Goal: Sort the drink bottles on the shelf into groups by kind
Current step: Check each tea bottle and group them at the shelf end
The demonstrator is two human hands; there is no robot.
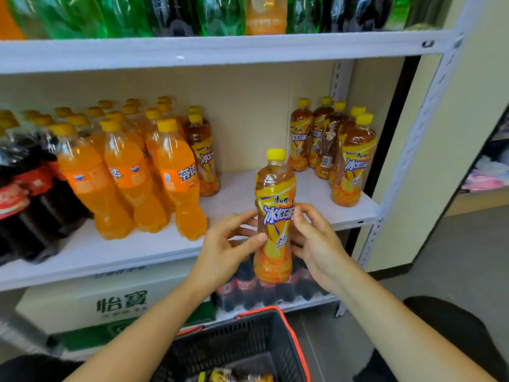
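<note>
Two hands hold one iced tea bottle (274, 216) in the air before the middle shelf (242, 191). Left hand (225, 244) pinches the label, thumb in front; right hand (314, 238) curls round behind. Bottle upright, long axis vertical, yellow cap up, label toward camera. Bare gap behind it, between orange soda bottles (176, 172) and iced tea group (344, 161) at the shelf's right end.

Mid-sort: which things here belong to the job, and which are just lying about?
Job: iced tea bottle, gripped by left hand and right hand; iced tea group; orange soda bottles.
Lying about: basket, carton, cola pack below.
</note>
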